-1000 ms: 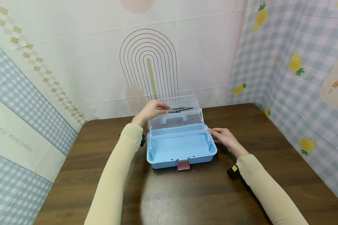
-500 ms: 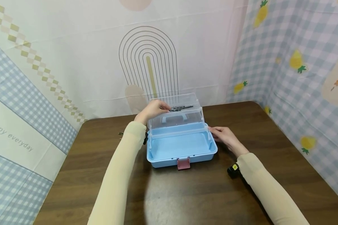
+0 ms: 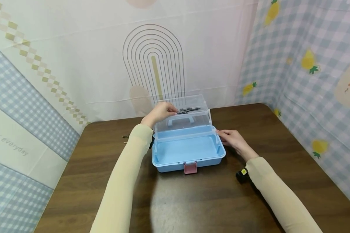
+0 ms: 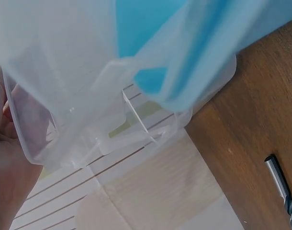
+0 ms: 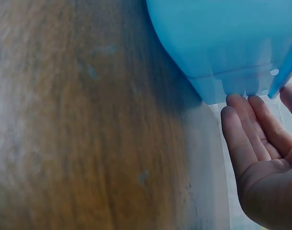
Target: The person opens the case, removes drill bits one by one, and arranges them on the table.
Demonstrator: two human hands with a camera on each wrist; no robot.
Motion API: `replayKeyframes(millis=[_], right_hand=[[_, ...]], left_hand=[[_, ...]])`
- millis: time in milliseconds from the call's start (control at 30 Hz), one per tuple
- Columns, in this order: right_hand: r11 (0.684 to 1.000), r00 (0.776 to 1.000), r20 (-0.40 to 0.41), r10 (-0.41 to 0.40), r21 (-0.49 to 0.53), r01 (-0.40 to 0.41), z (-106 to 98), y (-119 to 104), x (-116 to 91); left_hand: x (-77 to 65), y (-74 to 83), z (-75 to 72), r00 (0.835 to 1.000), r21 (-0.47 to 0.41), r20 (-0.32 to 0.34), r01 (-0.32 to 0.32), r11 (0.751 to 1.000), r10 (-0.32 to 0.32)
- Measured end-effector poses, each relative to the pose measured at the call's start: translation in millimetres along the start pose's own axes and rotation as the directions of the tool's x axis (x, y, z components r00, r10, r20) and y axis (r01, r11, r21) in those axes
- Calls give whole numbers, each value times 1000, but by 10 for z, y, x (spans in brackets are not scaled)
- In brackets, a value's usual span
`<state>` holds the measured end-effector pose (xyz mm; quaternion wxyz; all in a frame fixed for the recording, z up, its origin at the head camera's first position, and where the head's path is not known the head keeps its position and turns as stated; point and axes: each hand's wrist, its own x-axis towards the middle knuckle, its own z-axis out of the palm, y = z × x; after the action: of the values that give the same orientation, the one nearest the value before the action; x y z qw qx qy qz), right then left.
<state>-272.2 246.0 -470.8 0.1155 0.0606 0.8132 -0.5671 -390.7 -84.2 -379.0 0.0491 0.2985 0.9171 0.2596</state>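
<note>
A light-blue toolbox [image 3: 188,169] stands with its clear lid raised and a clear tray [image 3: 205,119] lifted above its base. Several dark drill bits [image 3: 189,110] lie in that tray. My left hand [image 3: 159,113] is at the tray's left end, with thumb and fingertips pinching at the ends of the bits. In the left wrist view the hand [image 4: 9,158] is partly behind clear plastic, its fingertips hidden. My right hand [image 3: 232,139] holds the toolbox's right side. In the right wrist view the fingers [image 5: 241,139] touch the blue wall, thumb near the rim.
More drill bits lie on the brown wooden table [image 3: 192,200] left of the toolbox, one drill bit [image 4: 282,184] showing close in the left wrist view. A pink latch [image 3: 190,168] hangs at the box front. A patterned cloth [image 3: 99,58] hangs behind the table.
The left hand has shifted slightly right along the bits in the tray. The right hand and toolbox keep their places; the head view has tilted down a little.
</note>
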Motion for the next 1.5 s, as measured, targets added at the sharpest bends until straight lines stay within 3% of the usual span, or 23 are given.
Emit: replayKeyframes(millis=[233, 500, 700, 967, 1267, 1500], right_hand=[[1000, 1000, 8, -3, -7, 3, -16, -45, -14], [995, 995, 24, -94, -24, 95, 5, -157, -43], [980, 988, -27, -151, -131, 146, 56, -161, -71], [932, 962, -30, -273, -257, 256, 60, -94, -47], [832, 918, 106, -382, -393, 391, -73, -117, -33], [774, 891, 127, -436, -451, 444, -89, -86, -135]], left_hand=[[12, 35, -15, 1000, 27, 1, -9, 1000, 9], [34, 46, 16, 998, 64, -58, 17, 998, -13], [5, 27, 49, 997, 38, -81, 18, 999, -15], [-24, -2, 76, 995, 22, -94, 38, 999, -36], [-43, -16, 83, 995, 19, -89, 48, 999, -46], [-19, -9, 84, 995, 49, -95, 29, 998, -24]])
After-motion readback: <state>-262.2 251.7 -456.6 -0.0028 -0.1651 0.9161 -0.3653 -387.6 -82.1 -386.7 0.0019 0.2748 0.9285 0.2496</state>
